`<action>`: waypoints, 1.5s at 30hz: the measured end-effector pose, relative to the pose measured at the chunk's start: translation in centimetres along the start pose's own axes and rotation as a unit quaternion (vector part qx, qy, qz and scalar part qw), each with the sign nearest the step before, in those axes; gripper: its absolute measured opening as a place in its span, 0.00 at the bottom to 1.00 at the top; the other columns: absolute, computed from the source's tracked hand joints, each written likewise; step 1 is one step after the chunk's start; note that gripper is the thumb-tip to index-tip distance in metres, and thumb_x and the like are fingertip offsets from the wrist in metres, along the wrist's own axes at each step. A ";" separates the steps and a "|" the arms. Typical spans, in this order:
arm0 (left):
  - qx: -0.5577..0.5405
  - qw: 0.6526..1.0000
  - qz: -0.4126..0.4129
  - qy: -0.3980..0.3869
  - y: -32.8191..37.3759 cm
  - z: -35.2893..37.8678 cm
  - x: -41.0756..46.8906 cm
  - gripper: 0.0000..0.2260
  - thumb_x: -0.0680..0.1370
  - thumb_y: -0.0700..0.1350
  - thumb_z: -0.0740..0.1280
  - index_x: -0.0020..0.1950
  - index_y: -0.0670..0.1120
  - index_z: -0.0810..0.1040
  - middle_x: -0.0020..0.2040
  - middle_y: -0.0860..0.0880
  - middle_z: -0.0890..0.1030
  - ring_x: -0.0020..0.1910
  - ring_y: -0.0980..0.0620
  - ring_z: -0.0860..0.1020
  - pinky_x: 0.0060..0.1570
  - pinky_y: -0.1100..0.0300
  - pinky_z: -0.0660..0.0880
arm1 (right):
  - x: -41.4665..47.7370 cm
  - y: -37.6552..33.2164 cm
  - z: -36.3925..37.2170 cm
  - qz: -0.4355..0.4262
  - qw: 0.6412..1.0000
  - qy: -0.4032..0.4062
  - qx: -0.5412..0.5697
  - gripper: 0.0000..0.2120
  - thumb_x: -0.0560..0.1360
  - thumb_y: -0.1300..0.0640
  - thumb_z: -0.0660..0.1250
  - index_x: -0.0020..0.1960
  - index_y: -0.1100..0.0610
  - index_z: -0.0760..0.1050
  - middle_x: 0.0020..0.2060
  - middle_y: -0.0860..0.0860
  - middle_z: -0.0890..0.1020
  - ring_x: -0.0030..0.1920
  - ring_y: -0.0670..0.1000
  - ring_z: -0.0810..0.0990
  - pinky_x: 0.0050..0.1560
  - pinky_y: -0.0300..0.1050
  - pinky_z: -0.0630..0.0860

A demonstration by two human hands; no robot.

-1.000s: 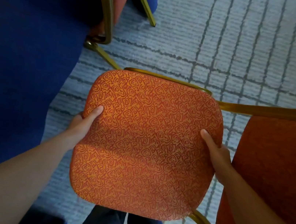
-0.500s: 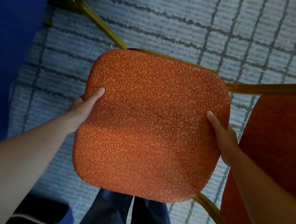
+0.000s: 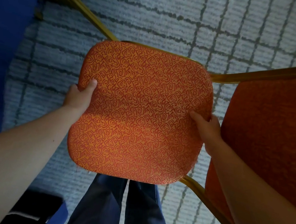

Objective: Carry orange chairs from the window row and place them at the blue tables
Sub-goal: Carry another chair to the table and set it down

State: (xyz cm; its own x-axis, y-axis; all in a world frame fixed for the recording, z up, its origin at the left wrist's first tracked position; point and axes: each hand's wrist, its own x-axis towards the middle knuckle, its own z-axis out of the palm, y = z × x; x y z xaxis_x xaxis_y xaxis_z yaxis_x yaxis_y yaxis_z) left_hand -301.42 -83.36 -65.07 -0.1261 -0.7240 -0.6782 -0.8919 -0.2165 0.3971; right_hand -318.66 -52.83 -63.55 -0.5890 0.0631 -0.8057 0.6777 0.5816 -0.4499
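While the left hand (image 3: pixel 80 98) clamps the seat's left edge and the right hand (image 3: pixel 206 130) its right, the orange chair (image 3: pixel 141 111) hangs between the blue bench (image 3: pixel 1 32) and a second chair (image 3: pixel 273 140). Best to lower it level, legs clear of that neighbour. Count: two hands, two chairs, one bench, another gilt frame (image 3: pixel 92 15) beyond.

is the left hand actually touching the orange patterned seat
Touching. The head view shows the left hand gripping the orange patterned seat at its left edge, thumb lying on the fabric, fingers hidden underneath.
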 end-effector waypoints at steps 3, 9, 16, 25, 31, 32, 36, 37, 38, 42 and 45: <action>0.035 0.998 0.043 0.006 0.6 -0.2 -2.1 0.27 0.77 0.58 0.64 0.67 0.39 0.70 0.64 0.38 0.76 0.63 0.39 0.75 0.64 0.49 0.71 | -2.3 -0.1 -0.6 -0.018 1.000 -0.013 -0.011 0.32 0.73 0.52 0.73 0.73 0.56 0.65 0.65 0.53 0.76 0.63 0.56 0.77 0.63 0.54 0.75; 0.022 0.995 0.053 -0.080 2.4 -2.6 -8.9 0.23 0.78 0.56 0.62 0.63 0.40 0.74 0.60 0.39 0.79 0.60 0.40 0.77 0.60 0.50 0.72 | -9.5 -2.5 -3.0 -0.060 0.998 -0.029 -0.008 0.21 0.76 0.60 0.69 0.67 0.60 0.72 0.59 0.54 0.78 0.54 0.52 0.77 0.54 0.47 0.74; -0.016 0.984 0.041 -0.174 7.8 -6.8 -20.3 0.22 0.82 0.55 0.56 0.69 0.41 0.72 0.64 0.41 0.76 0.63 0.45 0.74 0.65 0.53 0.68 | -18.7 -7.9 -7.1 -0.098 0.993 -0.047 -0.043 0.25 0.76 0.60 0.69 0.71 0.64 0.68 0.55 0.54 0.77 0.53 0.53 0.76 0.45 0.39 0.68; -0.024 0.978 0.096 -0.186 11.8 -11.7 -28.4 0.19 0.82 0.55 0.57 0.64 0.43 0.74 0.48 0.45 0.75 0.47 0.47 0.74 0.45 0.57 0.68 | -26.5 -11.8 -11.0 -0.184 0.978 -0.058 -0.082 0.23 0.76 0.59 0.70 0.69 0.62 0.69 0.48 0.52 0.78 0.35 0.42 0.74 0.26 0.26 0.68; -0.054 0.975 0.143 -0.164 13.1 -13.7 -32.8 0.11 0.82 0.53 0.58 0.50 0.47 0.73 0.49 0.45 0.76 0.46 0.49 0.75 0.46 0.56 0.67 | -30.0 -13.7 -12.2 -0.245 0.960 -0.082 -0.109 0.31 0.76 0.53 0.70 0.75 0.57 0.63 0.66 0.55 0.74 0.44 0.46 0.76 0.48 0.40 0.70; -0.057 0.975 0.150 -0.157 13.2 -13.9 -33.5 0.11 0.82 0.53 0.59 0.49 0.47 0.73 0.47 0.45 0.75 0.42 0.50 0.74 0.43 0.57 0.67 | -30.5 -13.9 -12.4 -0.257 0.956 -0.082 -0.115 0.31 0.76 0.53 0.69 0.75 0.57 0.63 0.67 0.55 0.74 0.44 0.46 0.76 0.47 0.39 0.70; -0.059 0.972 0.187 -0.133 13.0 -14.7 -36.7 0.11 0.81 0.54 0.60 0.45 0.48 0.73 0.46 0.46 0.73 0.44 0.50 0.71 0.44 0.56 0.65 | -32.6 -14.4 -13.7 -0.304 0.942 -0.078 -0.123 0.31 0.76 0.51 0.70 0.75 0.56 0.62 0.69 0.54 0.71 0.42 0.45 0.76 0.39 0.39 0.73; -0.059 0.970 0.200 -0.127 13.0 -15.0 -37.5 0.11 0.80 0.54 0.60 0.45 0.48 0.73 0.46 0.46 0.73 0.45 0.50 0.71 0.45 0.56 0.64 | -33.2 -14.5 -14.0 -0.313 0.939 -0.078 -0.120 0.31 0.76 0.51 0.70 0.75 0.56 0.63 0.70 0.54 0.71 0.43 0.46 0.76 0.40 0.40 0.73; -0.063 0.967 0.212 -0.125 12.8 -15.2 -38.4 0.11 0.80 0.53 0.60 0.43 0.48 0.72 0.46 0.45 0.72 0.45 0.50 0.70 0.45 0.56 0.63 | -33.9 -14.5 -14.6 -0.323 0.936 -0.079 -0.116 0.31 0.76 0.52 0.70 0.75 0.55 0.63 0.69 0.55 0.71 0.45 0.47 0.75 0.41 0.40 0.72; -0.092 0.956 0.260 -0.102 11.9 -15.9 -41.9 0.10 0.81 0.52 0.60 0.42 0.50 0.69 0.47 0.46 0.72 0.47 0.51 0.71 0.46 0.56 0.64 | -36.2 -14.3 -17.1 -0.372 0.917 -0.075 -0.118 0.30 0.76 0.52 0.70 0.74 0.55 0.63 0.68 0.55 0.72 0.42 0.44 0.75 0.35 0.36 0.68; -0.111 0.945 0.293 -0.090 10.8 -15.7 -44.3 0.11 0.81 0.50 0.60 0.38 0.52 0.66 0.45 0.45 0.70 0.45 0.51 0.69 0.45 0.57 0.63 | -38.2 -13.5 -19.6 -0.405 0.904 -0.075 -0.118 0.30 0.76 0.52 0.70 0.74 0.56 0.63 0.68 0.55 0.71 0.43 0.44 0.75 0.38 0.37 0.72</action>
State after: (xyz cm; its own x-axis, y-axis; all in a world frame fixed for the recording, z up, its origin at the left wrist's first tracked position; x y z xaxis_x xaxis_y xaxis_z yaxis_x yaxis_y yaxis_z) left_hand -298.63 -63.89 -21.04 -0.6602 -0.6430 -0.3881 -0.5354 0.0405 0.8436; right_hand -313.87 -47.21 -19.15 -0.7708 -0.5613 -0.3014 -0.0713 0.5461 -0.8347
